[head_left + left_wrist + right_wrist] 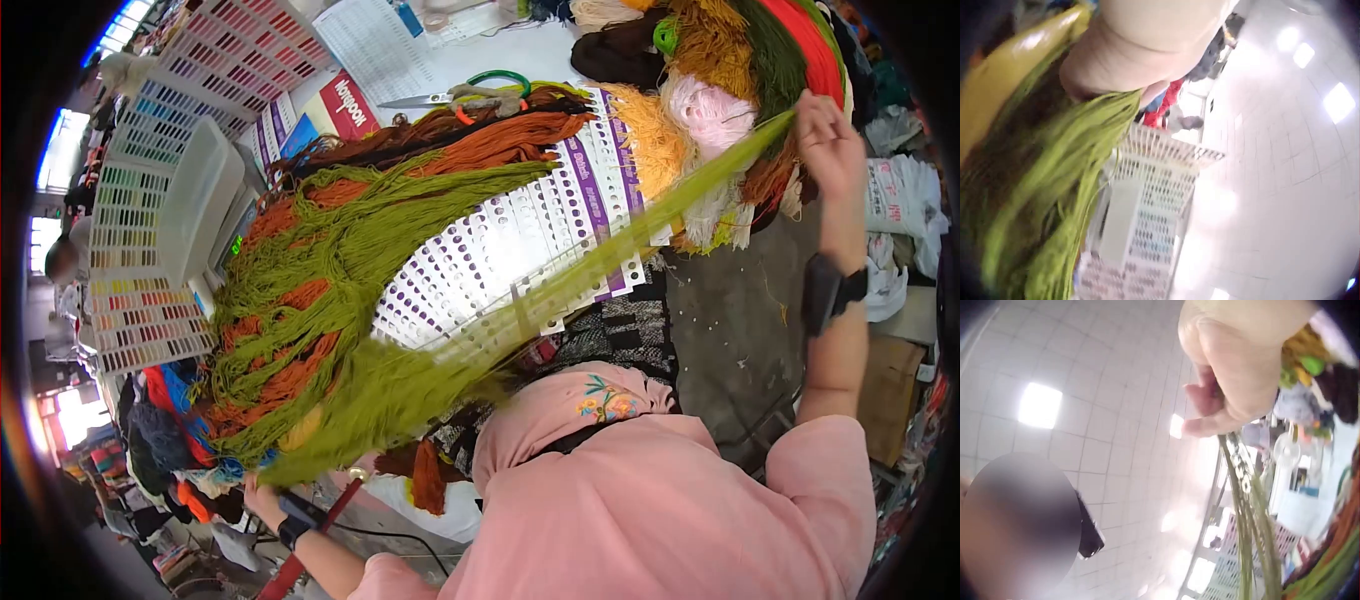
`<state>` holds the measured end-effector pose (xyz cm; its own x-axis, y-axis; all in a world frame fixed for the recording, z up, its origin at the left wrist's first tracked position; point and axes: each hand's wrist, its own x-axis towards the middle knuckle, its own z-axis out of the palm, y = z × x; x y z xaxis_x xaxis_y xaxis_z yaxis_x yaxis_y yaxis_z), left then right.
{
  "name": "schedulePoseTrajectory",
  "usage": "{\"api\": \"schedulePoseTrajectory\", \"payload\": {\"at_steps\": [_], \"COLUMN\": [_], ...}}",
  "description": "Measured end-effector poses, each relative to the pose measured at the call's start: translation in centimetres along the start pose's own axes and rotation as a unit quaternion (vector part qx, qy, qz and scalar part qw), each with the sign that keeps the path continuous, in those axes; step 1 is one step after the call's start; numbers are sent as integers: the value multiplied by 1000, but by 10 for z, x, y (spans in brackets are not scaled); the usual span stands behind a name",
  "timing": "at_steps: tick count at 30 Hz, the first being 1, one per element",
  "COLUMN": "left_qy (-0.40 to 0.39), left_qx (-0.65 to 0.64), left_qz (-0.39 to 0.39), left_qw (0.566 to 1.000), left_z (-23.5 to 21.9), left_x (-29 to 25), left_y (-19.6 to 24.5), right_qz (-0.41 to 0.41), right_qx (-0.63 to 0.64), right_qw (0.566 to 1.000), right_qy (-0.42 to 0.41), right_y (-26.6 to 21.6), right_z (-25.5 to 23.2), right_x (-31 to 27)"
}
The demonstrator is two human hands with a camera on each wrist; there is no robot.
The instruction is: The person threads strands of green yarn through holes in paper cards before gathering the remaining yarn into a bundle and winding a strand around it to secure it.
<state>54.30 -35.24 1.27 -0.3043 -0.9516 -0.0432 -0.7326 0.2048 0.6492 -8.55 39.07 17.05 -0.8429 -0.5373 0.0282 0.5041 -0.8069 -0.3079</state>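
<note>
the left hand (262,502) is closed around one end of a long bundle of olive-green yarn (640,240); its fingers are curled and the yarn comes out from under them. the right hand (832,150) holds the other end, and in the right wrist view its thumb and fingers are pinched together on the thin strands. the bundle is stretched in the air between the two hands, slanting across the work place. it is narrow near the right hand and becomes wide and loose, a little blurred, toward the left hand.

behind the bundle there is a fan of white cards (470,250) with rows of round holes. to the left of the cards lies a big heap of green yarn (370,205), with rust-orange yarn (510,138) under and beside it. scissors (425,100) with a green handle lie just above the heap, near a red booklet (345,105). at the far left stand colour sample boards (135,205), and a white tray (200,200) is in front of them. near the right hand are pale pink yarn (705,112) and dark green yarn (780,60).
</note>
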Motion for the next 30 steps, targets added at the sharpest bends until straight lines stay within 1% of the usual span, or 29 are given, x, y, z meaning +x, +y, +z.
{"api": "schedulePoseTrajectory", "payload": {"at_steps": [1,2,3,4,5,6,7,8,9,10,11,12,13,14,15,16,17,18,19,20,22,24,25,27,29,30], "left_qy": [38,60,134,147,110,58,-28,-151,-277,-363,-349,-409,-425,-501,-500,-526,-548,-578,-599,-609,-585,-571,-581,-600,-595,-593], "left_qx": [96,210,205,350,181,3,-207,-499,-697,-748,-733,-723,-679,-631,-561,-500,-422,-376,-355,-311,-298,-276,-267,-251,-263,-269], "left_qz": [-32,9,-11,2,60,103,80,-47,-160,-227,-239,-222,-240,-223,-206,-187,-140,-109,-102,-97,-151,-152,-144,-128,-143,-151], "left_qw": [994,976,969,925,975,993,975,852,642,506,532,511,548,549,627,662,709,716,710,723,739,758,755,749,746,744], "left_z": [-13,-33,-41,-59,-51,-41,-10,34,73,120,171,214,252,285,311,332,353,376,395,420,447,463,467,472,471,470], "left_x": [-10,-1,-2,17,23,26,27,24,15,-6,-22,-51,-73,-94,-120,-146,-167,-183,-199,-206,-228,-239,-239,-238,-238,-238], "left_y": [22,13,24,22,42,68,117,179,236,284,318,353,383,410,442,472,492,505,517,518,528,539,541,544,542,540], "right_qz": [-5,-27,-72,-125,-177,-221,-256,-303,-357,-354,-306,-236,-151,-43,-32,-24,-57,-88,-108,-128,-163,-189,-159,-128,-81,-72], "right_qx": [1,-22,-69,-133,-209,-281,-359,-460,-628,-788,-852,-753,-704,-568,-591,-650,-684,-716,-725,-732,-746,-757,-751,-728,-698,-700], "right_qw": [1000,999,995,980,953,915,870,812,688,500,418,610,694,815,796,750,717,681,667,653,626,604,620,654,692,692], "right_qy": [7,-3,-28,-74,-132,-184,-222,-193,-69,57,73,72,6,108,122,119,122,124,134,146,159,163,162,162,167,159], "right_y": [-42,-84,-129,-173,-209,-224,-218,-190,-122,-50,8,51,77,106,131,146,157,165,170,174,178,180,179,175,171,171], "right_z": [-8,-8,-3,10,25,39,49,59,56,47,35,20,-7,-32,-57,-76,-91,-104,-114,-123,-133,-135,-137,-130,-122,-120], "right_x": [-5,-15,-26,-38,-47,-50,-44,-27,-3,18,39,53,67,77,87,94,99,104,106,109,111,109,106,101,96,93]}}
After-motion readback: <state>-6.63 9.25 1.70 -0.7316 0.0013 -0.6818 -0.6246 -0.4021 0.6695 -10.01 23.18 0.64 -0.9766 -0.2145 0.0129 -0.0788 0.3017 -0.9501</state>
